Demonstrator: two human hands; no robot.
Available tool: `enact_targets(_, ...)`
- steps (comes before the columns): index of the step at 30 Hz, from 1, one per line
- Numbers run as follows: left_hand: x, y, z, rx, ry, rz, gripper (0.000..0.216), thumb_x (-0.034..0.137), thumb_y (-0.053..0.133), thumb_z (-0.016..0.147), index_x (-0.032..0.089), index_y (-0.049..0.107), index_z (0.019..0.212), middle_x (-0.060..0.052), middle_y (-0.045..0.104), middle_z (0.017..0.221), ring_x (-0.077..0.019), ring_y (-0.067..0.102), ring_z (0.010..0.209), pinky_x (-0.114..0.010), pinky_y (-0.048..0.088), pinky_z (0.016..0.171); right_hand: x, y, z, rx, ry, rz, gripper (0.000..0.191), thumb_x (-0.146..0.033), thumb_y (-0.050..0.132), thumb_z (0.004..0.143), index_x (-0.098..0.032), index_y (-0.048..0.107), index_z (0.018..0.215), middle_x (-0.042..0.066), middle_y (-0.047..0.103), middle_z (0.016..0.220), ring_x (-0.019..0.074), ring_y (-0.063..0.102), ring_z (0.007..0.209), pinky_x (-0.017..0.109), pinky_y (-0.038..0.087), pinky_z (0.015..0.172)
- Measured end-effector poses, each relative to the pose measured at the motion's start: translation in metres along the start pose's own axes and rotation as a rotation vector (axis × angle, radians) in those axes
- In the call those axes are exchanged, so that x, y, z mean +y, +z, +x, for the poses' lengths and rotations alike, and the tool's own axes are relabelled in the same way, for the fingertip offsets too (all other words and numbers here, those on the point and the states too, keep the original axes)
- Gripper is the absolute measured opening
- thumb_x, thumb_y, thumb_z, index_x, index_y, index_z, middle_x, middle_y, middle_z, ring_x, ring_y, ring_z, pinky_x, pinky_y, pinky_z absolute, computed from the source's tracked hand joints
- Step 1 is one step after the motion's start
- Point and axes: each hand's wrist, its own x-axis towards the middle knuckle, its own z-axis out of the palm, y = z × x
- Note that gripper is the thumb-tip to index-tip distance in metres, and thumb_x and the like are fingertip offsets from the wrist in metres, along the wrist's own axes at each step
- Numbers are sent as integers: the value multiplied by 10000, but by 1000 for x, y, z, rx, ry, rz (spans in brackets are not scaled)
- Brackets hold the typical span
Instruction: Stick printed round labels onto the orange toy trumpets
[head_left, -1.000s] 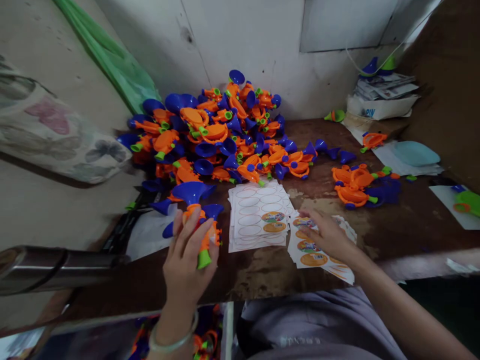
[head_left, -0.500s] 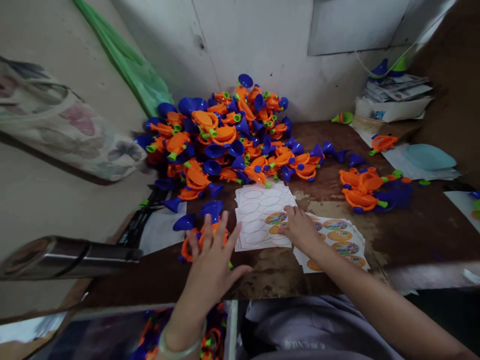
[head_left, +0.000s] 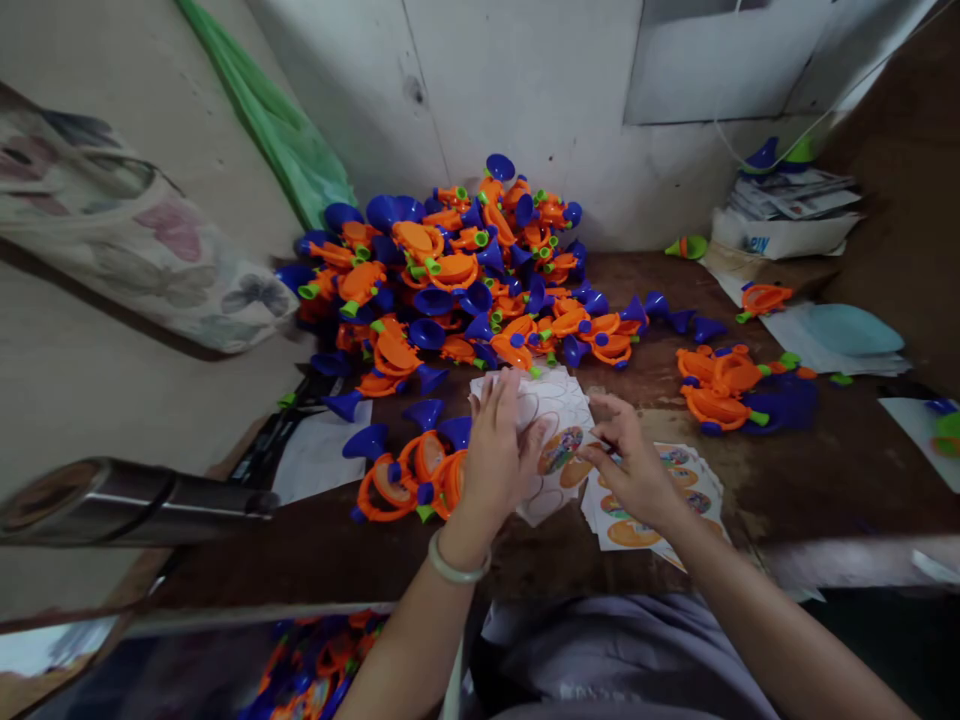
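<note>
My left hand (head_left: 499,440) lies flat with fingers spread on a stack of white sticker sheets (head_left: 559,415), pressing it down. My right hand (head_left: 634,465) is curled in a pinch at the edge of a round printed sticker (head_left: 562,450) on that sheet. A second stack of sheets (head_left: 675,490) with several orange and printed stickers lies under my right wrist. Just left of my left hand sit two orange toy trumpets with blue horns (head_left: 409,475) on the brown table (head_left: 825,470).
A big heap of orange, blue and green toy trumpets (head_left: 457,270) fills the back of the table against the wall. A smaller group (head_left: 731,385) lies to the right. Papers and a box (head_left: 780,215) sit at the back right. A metal tube (head_left: 127,500) juts in from the left.
My left hand put down the toy trumpet it held and moved right onto the sticker sheets. My right hand shifted from the right stack to the sticker on the left stack.
</note>
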Motion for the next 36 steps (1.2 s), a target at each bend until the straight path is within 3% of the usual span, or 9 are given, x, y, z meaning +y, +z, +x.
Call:
enact_targets(2, 11, -5, 10, -67, -101, -123, 513, 409, 588, 1042, 139, 580, 1479, -162, 812, 1133, -318, 784, 1090, -437, 595, 929, -8, -6, -7, 22, -103, 87, 472, -167, 554, 1011, -220, 447, 1468, -42, 644, 796, 177, 663, 695, 288, 556, 678)
enact_targets(4, 23, -8, 15, -134, -146, -204, 386, 397, 548, 1048, 161, 658, 1333, -9, 714, 742, -207, 716, 685, -297, 519, 658, -15, -11, -14, 33, -180, 122, 466, -151, 577, 1012, -241, 494, 1462, -15, 700, 884, 172, 706, 753, 278, 582, 695)
enact_targets(6, 34, -11, 15, -155, -137, -238, 304, 368, 537, 1037, 182, 680, 1230, 73, 562, 600, -151, 589, 538, -246, 407, 555, -20, -15, -20, 43, -242, 94, 427, -151, 604, 1020, -260, 559, 1430, 3, 740, 953, 169, 738, 794, 268, 602, 705)
enact_targets(13, 58, -20, 13, -78, -118, -381, 214, 300, 590, 967, 196, 680, 1130, 121, 394, 575, -112, 411, 498, -236, 304, 533, -29, -24, -29, 192, -403, -52, 286, -103, 620, 1050, -269, 732, 1253, 12, 829, 921, 165, 816, 816, 235, 648, 736)
enact_targets(18, 65, -27, 6, -56, -109, -417, 179, 289, 576, 989, 208, 676, 1114, 116, 387, 574, -106, 370, 477, -236, 272, 499, -37, -21, -36, 345, -504, -102, 257, -93, 607, 1066, -247, 791, 1157, 16, 815, 843, 149, 788, 744, 221, 645, 700)
enact_targets(25, 74, -29, 1, -148, -340, -514, 206, 392, 580, 955, 217, 624, 1053, 97, 416, 575, -126, 367, 505, -233, 267, 482, -37, -21, -42, 437, -696, -77, 321, -117, 568, 1104, -229, 816, 1274, 27, 792, 854, 157, 750, 781, 267, 624, 724)
enact_targets(29, 72, -32, 9, -103, -371, -548, 221, 416, 600, 914, 222, 599, 1019, 100, 421, 563, -127, 340, 487, -233, 246, 460, -34, -15, -51, 492, -665, -17, 268, -121, 679, 1048, -298, 855, 1145, 23, 743, 961, 167, 718, 857, 303, 617, 750)
enact_targets(32, 66, -34, 15, -19, -354, -523, 188, 385, 618, 897, 225, 598, 994, 110, 394, 550, -123, 315, 473, -231, 217, 454, -35, -16, -56, 607, -562, 140, 297, -158, 761, 999, -437, 860, 1017, 13, 668, 1110, 203, 680, 1043, 385, 614, 932)
enact_targets(36, 65, -35, 17, 18, -315, -520, 145, 350, 632, 904, 227, 616, 980, 105, 404, 555, -125, 328, 477, -231, 222, 460, -32, -28, -52, 511, -456, 152, 417, -289, 721, 1047, -527, 718, 1389, 23, 555, 1517, 249, 596, 1372, 440, 590, 1105)
